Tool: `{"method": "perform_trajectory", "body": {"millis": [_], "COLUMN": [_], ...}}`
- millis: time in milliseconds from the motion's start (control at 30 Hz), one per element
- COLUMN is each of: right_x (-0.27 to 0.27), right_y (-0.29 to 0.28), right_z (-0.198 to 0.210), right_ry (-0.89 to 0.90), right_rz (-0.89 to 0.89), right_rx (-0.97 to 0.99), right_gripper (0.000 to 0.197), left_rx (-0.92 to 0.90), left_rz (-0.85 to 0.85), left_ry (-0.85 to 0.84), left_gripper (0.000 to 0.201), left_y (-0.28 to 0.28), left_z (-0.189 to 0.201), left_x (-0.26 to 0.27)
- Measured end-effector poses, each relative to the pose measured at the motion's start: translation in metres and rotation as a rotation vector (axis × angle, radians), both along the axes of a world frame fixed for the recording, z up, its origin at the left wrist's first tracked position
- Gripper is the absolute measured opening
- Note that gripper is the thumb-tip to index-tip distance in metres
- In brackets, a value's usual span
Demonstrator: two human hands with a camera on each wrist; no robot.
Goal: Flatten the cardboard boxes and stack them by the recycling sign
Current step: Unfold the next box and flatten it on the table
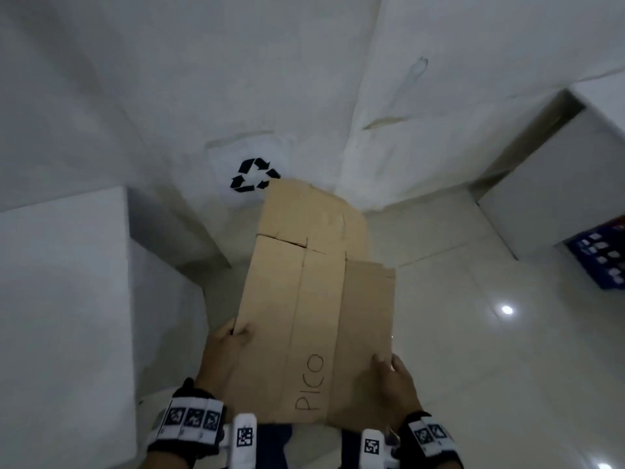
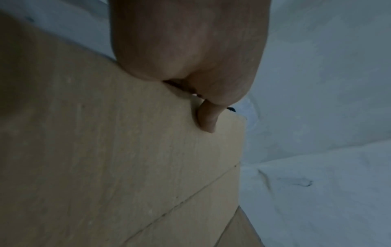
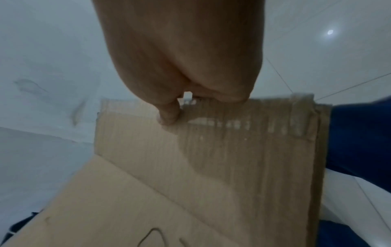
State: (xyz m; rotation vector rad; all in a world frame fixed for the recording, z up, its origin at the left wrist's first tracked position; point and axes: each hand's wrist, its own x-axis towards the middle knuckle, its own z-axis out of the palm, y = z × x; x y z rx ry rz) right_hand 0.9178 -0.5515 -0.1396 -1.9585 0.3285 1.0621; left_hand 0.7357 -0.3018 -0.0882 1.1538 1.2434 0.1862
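A flattened brown cardboard box (image 1: 304,299) with "PICO" handwritten on it is held in the air in front of me, its far end pointing at the corner. My left hand (image 1: 230,336) grips its left edge, thumb (image 2: 206,117) on top of the cardboard (image 2: 105,158). My right hand (image 1: 392,377) grips the right edge, thumb (image 3: 169,113) pressed on the cardboard (image 3: 232,158). A black recycling sign (image 1: 254,176) on white paper is stuck low on the wall, just beyond the box's far end.
A white block or cabinet (image 1: 64,299) stands at the left, another white unit (image 1: 558,184) at the right. A blue crate or box (image 1: 605,255) sits at the right edge. Glossy white floor tiles (image 1: 473,333) lie below, toward the corner.
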Motion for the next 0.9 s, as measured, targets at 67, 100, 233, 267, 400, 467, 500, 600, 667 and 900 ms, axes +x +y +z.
{"method": "perform_trajectory", "body": {"millis": [67,100,233,267,400,467,500,600,667,900], "right_x": [0.022,0.031,0.066,0.076,0.100,0.105,0.107,0.116,0.122,0.145], "right_y": [-0.001,0.000,0.003,0.003,0.000,0.001,0.004,0.013,0.020,0.049], "right_z": [-0.027,-0.038,-0.098,-0.118,-0.214,-0.268,-0.293,-0.372,-0.424,-0.569], "right_ry": [0.031,0.051,0.029,0.032,0.051,0.093,0.112,0.139,0.119,0.020], "right_rz": [0.082,0.130,0.343,0.366,0.415,0.382,0.353,0.324,0.350,0.446], "right_rx": [-0.037,-0.054,-0.157,-0.179,-0.246,-0.234,-0.248,-0.294,-0.282,-0.299], "right_gripper": [0.018,0.019,0.040,0.040,0.020,0.019,0.020,0.025,0.025,0.027], "left_rx": [-0.004,-0.016,-0.088,-0.120,-0.221,-0.234,-0.233,-0.194,-0.172,-0.112], "left_rz": [-0.044,-0.068,-0.146,-0.143,-0.139,-0.135,-0.127,-0.100,-0.081,-0.101], "left_ry": [0.074,0.111,0.322,0.371,0.461,0.472,0.467,0.476,0.505,0.570], "left_gripper": [0.024,0.030,0.033,0.030,0.026,0.031,0.034,0.037,0.035,0.035], "left_y": [-0.017,-0.025,-0.054,-0.059,-0.076,-0.079,-0.080,-0.082,-0.078,-0.053], "left_z": [-0.021,-0.034,-0.110,-0.133,-0.231,-0.285,-0.312,-0.393,-0.445,-0.584], "left_x": [0.015,0.021,0.044,0.050,0.066,0.068,0.069,0.068,0.067,0.070]}}
